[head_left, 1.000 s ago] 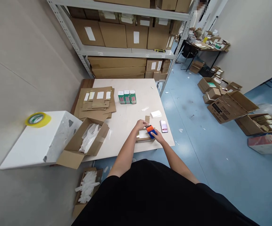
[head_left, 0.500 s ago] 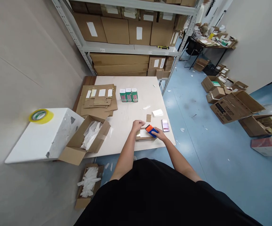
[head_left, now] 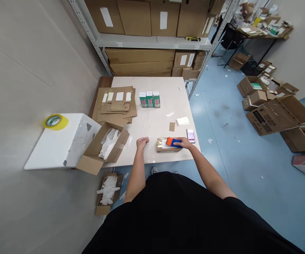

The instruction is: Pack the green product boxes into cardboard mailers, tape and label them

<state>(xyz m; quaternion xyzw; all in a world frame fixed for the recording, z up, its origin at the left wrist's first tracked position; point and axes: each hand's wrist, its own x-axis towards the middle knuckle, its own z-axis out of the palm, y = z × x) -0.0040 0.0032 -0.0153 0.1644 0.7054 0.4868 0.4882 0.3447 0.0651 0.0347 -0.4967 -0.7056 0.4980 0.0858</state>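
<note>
A small cardboard box (head_left: pixel 165 150) with a white label and shiny tape lies near the table's front edge. Over its top, my right hand (head_left: pixel 185 142) is closed around a blue handheld tool with an orange end (head_left: pixel 172 141), whose exact kind I cannot make out. To the left of the box, my left hand (head_left: pixel 142 142) hovers with the fingers pinched together. A tiny pale bit shows at its fingertips, too small to name. Beyond the box are a brown cardboard piece (head_left: pixel 172 126) and a white pad of paper (head_left: pixel 182 121). A phone (head_left: pixel 190 135) lies beside my right hand.
Three green-and-white boxes (head_left: pixel 149 100) stand toward the table's back. Flattened cardboard (head_left: pixel 117 104) is stacked at left, behind an open carton (head_left: pixel 96 152) of white packing. Yellow tape (head_left: pixel 55 122) rests on a white block (head_left: pixel 54 146). A loaded shelf (head_left: pixel 152 41) borders the back.
My left hand has moved left, away from the box. The tool in my right hand has turned more level over the label. The camera view has shifted.
</note>
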